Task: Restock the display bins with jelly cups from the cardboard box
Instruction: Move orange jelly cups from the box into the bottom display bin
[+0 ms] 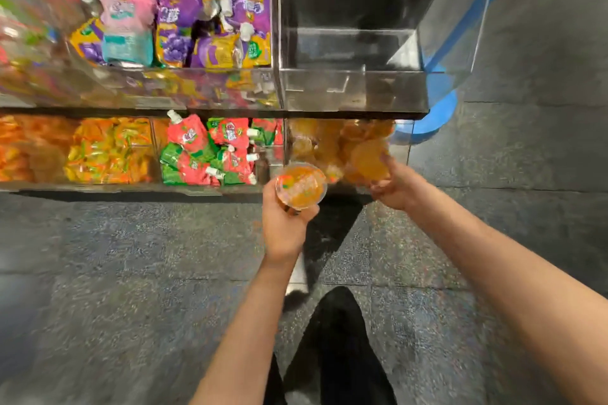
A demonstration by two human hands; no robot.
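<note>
Before the lower right bin, the left hand grips an orange jelly cup just outside its front edge; the right hand holds a second cup over that edge, above blurred orange cups inside; bare floor lies below.

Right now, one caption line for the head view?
Left hand holds an orange jelly cup; right hand places another cup into the lower-right display bin.

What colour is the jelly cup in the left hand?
Orange, with a clear rim; the jelly cup in the left hand shows in the head view.
</note>
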